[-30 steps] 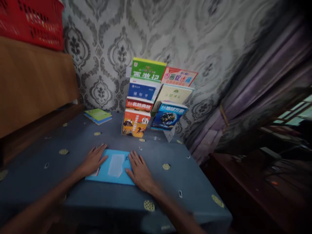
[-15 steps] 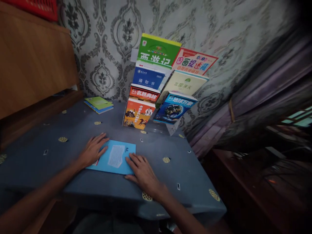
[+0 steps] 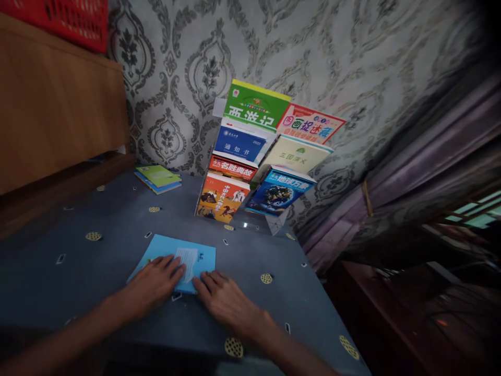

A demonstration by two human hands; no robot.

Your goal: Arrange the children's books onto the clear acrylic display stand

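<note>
A light-blue book (image 3: 166, 245) lies flat on the table, its pale text panel facing up. My left hand (image 3: 156, 279) rests palm down across the book's near left part, fingers stretched out over the cover. At the near right corner is my right hand (image 3: 223, 297), its slightly bent fingers touching the cover and edge. The right thumb is hidden. Beyond the book stands a display rack holding several books, among them an orange one (image 3: 223, 198) and a dark-blue one with a globe (image 3: 277, 193).
A small stack with a green book (image 3: 158, 176) on top lies at the back left. The patterned tablecloth (image 3: 117, 261) covers the table. A wooden cabinet (image 3: 62, 104) with a red basket (image 3: 78, 23) borders the left; a purple curtain (image 3: 410, 172) hangs at right.
My left hand has slid right and nearer over the book, and my right hand has shifted to its near corner. The whole scene sits lower in view as the head tilts up.
</note>
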